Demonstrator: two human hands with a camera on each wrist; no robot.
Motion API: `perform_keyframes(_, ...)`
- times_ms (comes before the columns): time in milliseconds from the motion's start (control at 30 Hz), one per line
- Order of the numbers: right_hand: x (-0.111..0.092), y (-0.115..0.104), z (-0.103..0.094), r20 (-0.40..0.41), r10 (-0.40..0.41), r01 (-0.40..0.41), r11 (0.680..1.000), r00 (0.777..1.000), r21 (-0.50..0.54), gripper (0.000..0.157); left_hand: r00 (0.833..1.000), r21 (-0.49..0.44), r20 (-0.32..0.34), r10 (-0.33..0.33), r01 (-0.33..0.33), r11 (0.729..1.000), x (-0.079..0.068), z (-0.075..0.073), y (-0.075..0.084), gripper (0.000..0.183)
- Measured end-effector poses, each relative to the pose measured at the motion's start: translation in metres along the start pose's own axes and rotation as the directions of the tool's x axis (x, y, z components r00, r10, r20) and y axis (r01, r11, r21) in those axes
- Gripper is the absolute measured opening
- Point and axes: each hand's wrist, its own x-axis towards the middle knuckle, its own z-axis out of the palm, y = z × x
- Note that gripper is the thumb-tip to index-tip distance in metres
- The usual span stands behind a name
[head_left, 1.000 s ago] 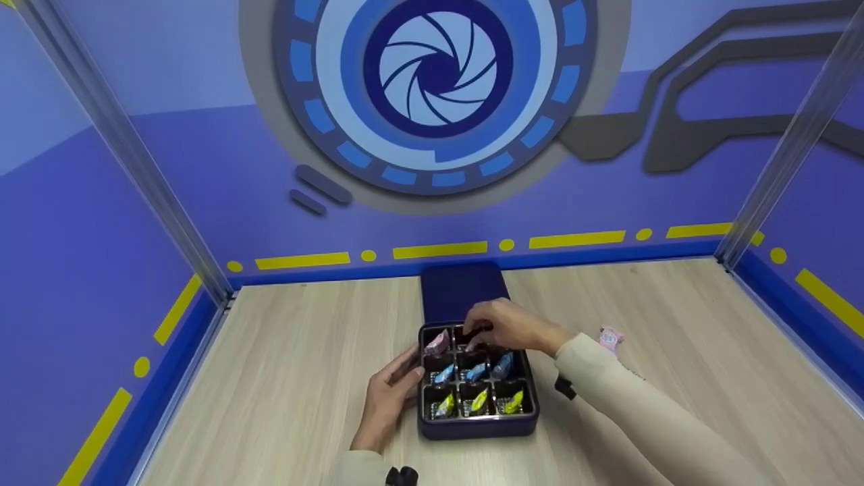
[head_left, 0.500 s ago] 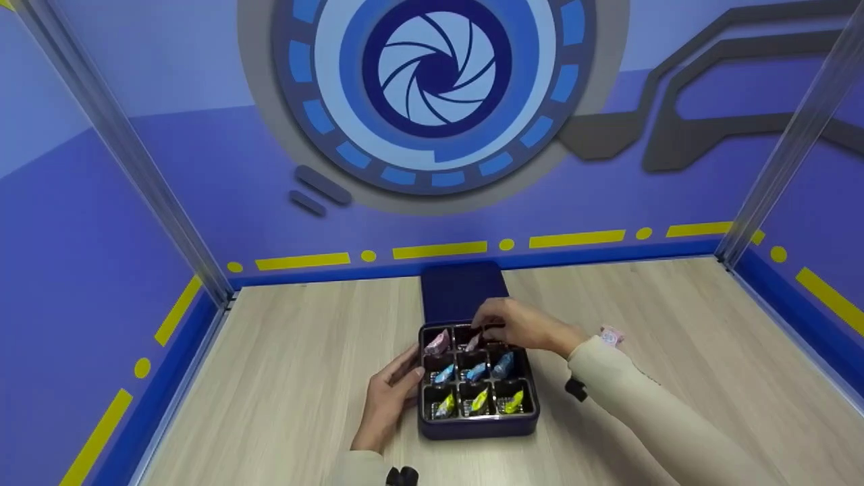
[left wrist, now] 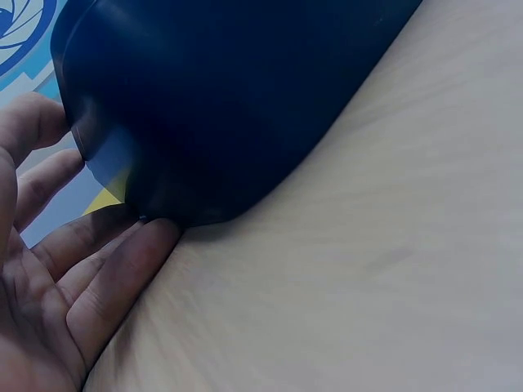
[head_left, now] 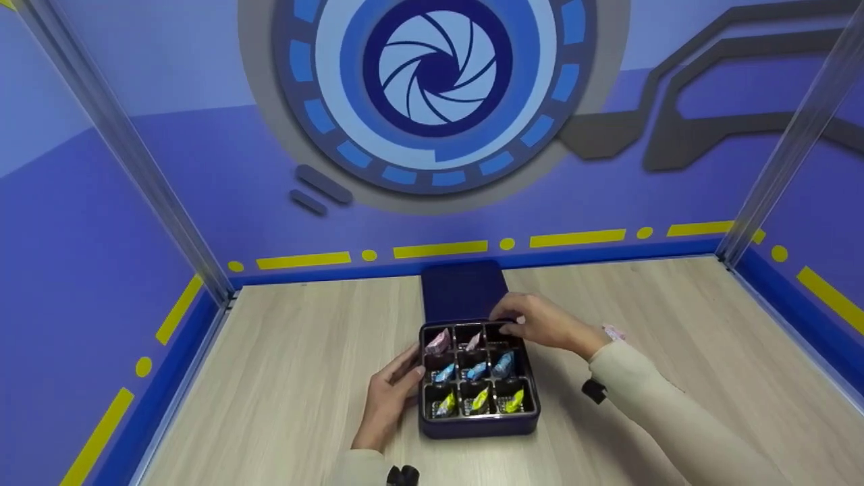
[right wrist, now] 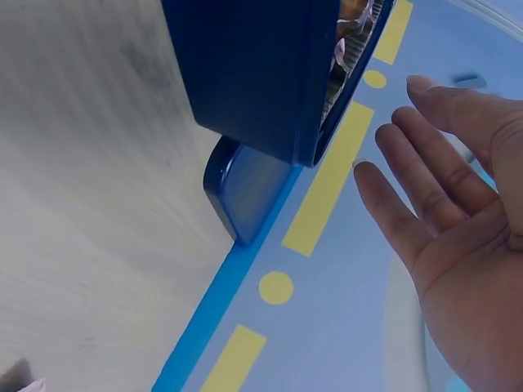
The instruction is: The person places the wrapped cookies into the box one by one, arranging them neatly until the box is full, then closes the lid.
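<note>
A dark blue box (head_left: 478,428) holds a black divided tray. In its front row lie yellow wrapped candies (head_left: 480,401); blue candies (head_left: 476,370) fill the middle row. A pink candy (head_left: 438,342) sits in the back left compartment, another pink candy (head_left: 474,341) in the back middle one. My left hand (head_left: 387,398) touches the box's left side with extended fingers, also seen against the wall in the left wrist view. My right hand (head_left: 548,324) is over the back right corner. The right wrist view shows its fingers (right wrist: 392,200) loosely spread, holding nothing.
A dark blue lid (head_left: 464,290) lies flat behind the box, near the back wall. On the wooden table (head_left: 304,364), a pink wrapped item (head_left: 614,331) is partly hidden behind the right forearm. Printed panels enclose the table at the back and sides.
My right hand has moved rightward from the back middle compartment to the back right corner, leaving the pink candy there in plain sight. The left hand and the box have stayed put.
</note>
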Motion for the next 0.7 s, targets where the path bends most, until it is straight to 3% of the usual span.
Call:
perform_keyframes(233,-0.012,0.008,-0.004,-0.02,-0.006,0.007,0.999,1.0,0.034,0.02,1.0,0.009,-0.004,0.009,-0.009,1.0,0.0,0.001,0.0,0.053)
perform_keyframes(500,-0.027,0.016,-0.007,-0.017,0.058,-0.057,0.995,0.998,0.084,0.022,1.0,0.005,-0.005,0.02,-0.02,1.0,0.0,0.001,-0.001,0.054)
perform_keyframes(700,-0.039,0.02,-0.009,-0.035,0.077,-0.075,0.996,0.996,0.051,0.024,1.0,0.003,-0.007,0.026,-0.026,1.0,0.0,0.0,-0.001,0.053)
